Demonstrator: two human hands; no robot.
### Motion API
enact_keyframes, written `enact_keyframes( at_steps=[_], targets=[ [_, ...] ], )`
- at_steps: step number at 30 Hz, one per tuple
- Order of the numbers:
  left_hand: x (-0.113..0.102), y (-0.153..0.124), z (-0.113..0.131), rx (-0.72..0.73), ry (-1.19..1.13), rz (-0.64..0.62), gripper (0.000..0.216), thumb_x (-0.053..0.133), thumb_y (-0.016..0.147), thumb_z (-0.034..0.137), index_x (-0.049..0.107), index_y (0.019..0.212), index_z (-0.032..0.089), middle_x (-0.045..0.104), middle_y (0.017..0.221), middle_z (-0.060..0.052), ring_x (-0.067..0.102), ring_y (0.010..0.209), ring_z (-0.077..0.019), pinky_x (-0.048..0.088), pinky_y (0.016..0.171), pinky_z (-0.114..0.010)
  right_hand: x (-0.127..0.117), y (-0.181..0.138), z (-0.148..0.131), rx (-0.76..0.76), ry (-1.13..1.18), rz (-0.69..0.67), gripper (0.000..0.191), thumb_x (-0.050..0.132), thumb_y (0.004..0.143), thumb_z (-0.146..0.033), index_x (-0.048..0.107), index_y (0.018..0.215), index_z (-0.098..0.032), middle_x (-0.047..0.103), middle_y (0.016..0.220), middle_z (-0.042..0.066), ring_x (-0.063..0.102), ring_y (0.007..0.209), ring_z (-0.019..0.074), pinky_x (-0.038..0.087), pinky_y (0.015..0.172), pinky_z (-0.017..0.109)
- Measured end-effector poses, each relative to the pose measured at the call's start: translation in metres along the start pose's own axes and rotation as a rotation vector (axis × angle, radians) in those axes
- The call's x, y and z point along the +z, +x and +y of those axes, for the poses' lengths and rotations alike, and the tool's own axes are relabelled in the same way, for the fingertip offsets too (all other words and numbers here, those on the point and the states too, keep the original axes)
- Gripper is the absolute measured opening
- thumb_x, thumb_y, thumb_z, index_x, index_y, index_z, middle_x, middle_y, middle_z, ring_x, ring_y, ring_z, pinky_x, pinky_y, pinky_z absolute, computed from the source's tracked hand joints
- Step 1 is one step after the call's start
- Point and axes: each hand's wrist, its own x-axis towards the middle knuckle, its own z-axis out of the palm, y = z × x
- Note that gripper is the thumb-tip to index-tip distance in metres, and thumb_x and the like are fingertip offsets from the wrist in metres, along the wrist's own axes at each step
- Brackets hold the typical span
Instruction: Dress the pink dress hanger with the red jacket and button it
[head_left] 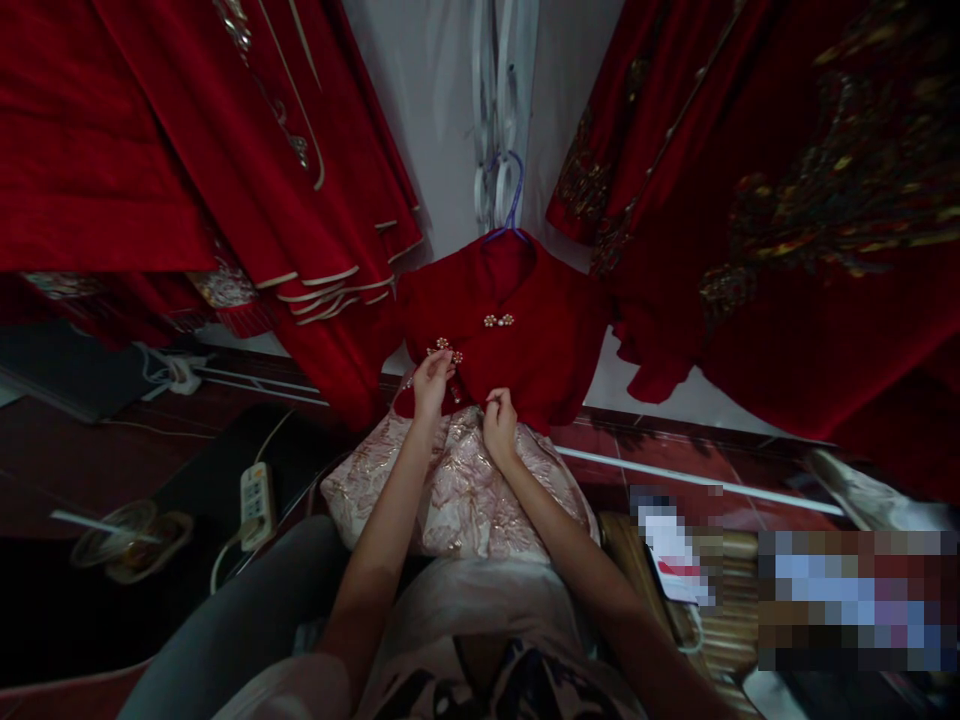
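Observation:
A small red dress [525,350] hangs on a blue hanger [512,195] in front of me, with a pink and gold brocade skirt [457,490] spreading down onto my lap. Pearl frog buttons [498,320] close its bodice. My left hand [433,383] is closed in a pinch on the lower pearl button [446,350] at the bodice's left side. My right hand [499,425] pinches the red fabric at the bodice's lower edge, just right of the left hand.
Large red embroidered garments [787,200] hang left and right of the small dress. A white power strip [256,503] and cables lie on the dark floor at left, near a clear plastic cup with a straw [124,535]. A blurred-out patch covers things at lower right.

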Motion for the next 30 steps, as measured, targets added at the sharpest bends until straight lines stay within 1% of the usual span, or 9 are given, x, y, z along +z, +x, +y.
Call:
enact_keyframes(
  at_steps=[3, 8, 15, 19, 21, 23, 26, 28, 30],
  targets=[
    [0.0, 0.004, 0.004, -0.028, -0.075, 0.0, 0.034, 0.075, 0.067, 0.038, 0.068, 0.09, 0.015, 0.071, 0.098, -0.007, 0.066, 0.082, -0.0125, 0.051, 0.084, -0.03, 0.0, 0.0, 0.001, 0.001, -0.002, -0.009, 0.011, 0.033, 0.082, -0.022, 0.045, 0.083, -0.022, 0.054, 0.078, 0.002, 0.052, 0.072, 0.016, 0.04, 0.072, 0.026],
    [0.002, 0.0, 0.005, -0.112, -0.162, -0.078, 0.033, 0.079, 0.064, 0.031, 0.067, 0.089, 0.013, 0.071, 0.095, -0.007, 0.067, 0.088, -0.0138, 0.05, 0.091, -0.032, 0.0, 0.002, 0.002, 0.008, -0.022, -0.014, 0.013, 0.032, 0.082, -0.023, 0.045, 0.083, -0.022, 0.055, 0.078, 0.002, 0.052, 0.072, 0.0161, 0.041, 0.073, 0.026],
    [0.013, 0.006, -0.001, -0.095, -0.051, 0.045, 0.029, 0.078, 0.062, 0.025, 0.064, 0.084, 0.012, 0.071, 0.075, -0.004, 0.067, 0.074, -0.013, 0.052, 0.081, -0.03, 0.0, 0.002, 0.003, 0.003, -0.017, -0.027, 0.013, 0.033, 0.083, -0.023, 0.046, 0.082, -0.021, 0.055, 0.078, 0.002, 0.053, 0.074, 0.0158, 0.04, 0.074, 0.026],
    [0.017, 0.006, -0.009, -0.057, -0.031, 0.087, 0.013, 0.071, 0.066, 0.018, 0.064, 0.075, 0.013, 0.069, 0.071, -0.002, 0.066, 0.072, -0.012, 0.052, 0.079, -0.028, 0.001, 0.002, 0.004, 0.0, -0.005, -0.028, 0.013, 0.033, 0.083, -0.023, 0.046, 0.082, -0.021, 0.055, 0.078, 0.002, 0.052, 0.074, 0.0153, 0.039, 0.075, 0.026],
    [0.019, 0.002, -0.011, -0.022, -0.007, 0.07, 0.007, 0.066, 0.07, 0.017, 0.063, 0.075, 0.013, 0.068, 0.069, -0.001, 0.066, 0.071, -0.0116, 0.052, 0.077, -0.026, 0.001, 0.002, 0.005, 0.004, -0.001, -0.029, 0.013, 0.033, 0.083, -0.023, 0.046, 0.082, -0.02, 0.055, 0.078, 0.002, 0.051, 0.074, 0.0152, 0.039, 0.075, 0.026],
    [0.022, -0.003, -0.01, 0.061, 0.068, -0.028, 0.008, 0.063, 0.072, 0.015, 0.063, 0.079, 0.014, 0.067, 0.07, -0.001, 0.065, 0.07, -0.0111, 0.051, 0.074, -0.025, 0.001, 0.002, 0.005, 0.009, 0.002, -0.033, 0.013, 0.033, 0.083, -0.024, 0.046, 0.082, -0.02, 0.055, 0.078, 0.002, 0.051, 0.073, 0.0152, 0.039, 0.074, 0.026],
    [0.033, -0.008, 0.002, 0.302, 0.312, -0.198, 0.013, 0.062, 0.074, 0.015, 0.064, 0.087, 0.016, 0.065, 0.077, -0.002, 0.061, 0.07, -0.01, 0.049, 0.068, -0.022, 0.001, 0.002, 0.004, 0.017, 0.0, -0.038, 0.012, 0.033, 0.084, -0.024, 0.044, 0.082, -0.02, 0.054, 0.078, 0.002, 0.05, 0.072, 0.0153, 0.038, 0.073, 0.026],
    [0.044, -0.008, 0.015, 0.492, 0.489, -0.231, 0.017, 0.058, 0.079, 0.015, 0.063, 0.095, 0.018, 0.062, 0.086, -0.003, 0.059, 0.073, -0.0101, 0.049, 0.068, -0.022, 0.001, 0.002, 0.003, 0.022, -0.004, -0.039, 0.012, 0.032, 0.084, -0.024, 0.044, 0.082, -0.021, 0.054, 0.077, 0.002, 0.05, 0.071, 0.0154, 0.038, 0.073, 0.026],
    [0.056, -0.005, 0.03, 0.657, 0.664, -0.222, 0.021, 0.054, 0.084, 0.017, 0.062, 0.103, 0.02, 0.06, 0.097, -0.005, 0.058, 0.081, -0.0122, 0.05, 0.073, -0.025, 0.0, 0.003, 0.003, 0.027, -0.009, -0.04, 0.013, 0.032, 0.084, -0.024, 0.044, 0.082, -0.021, 0.054, 0.077, 0.001, 0.05, 0.071, 0.0155, 0.038, 0.072, 0.026]
  ],
)
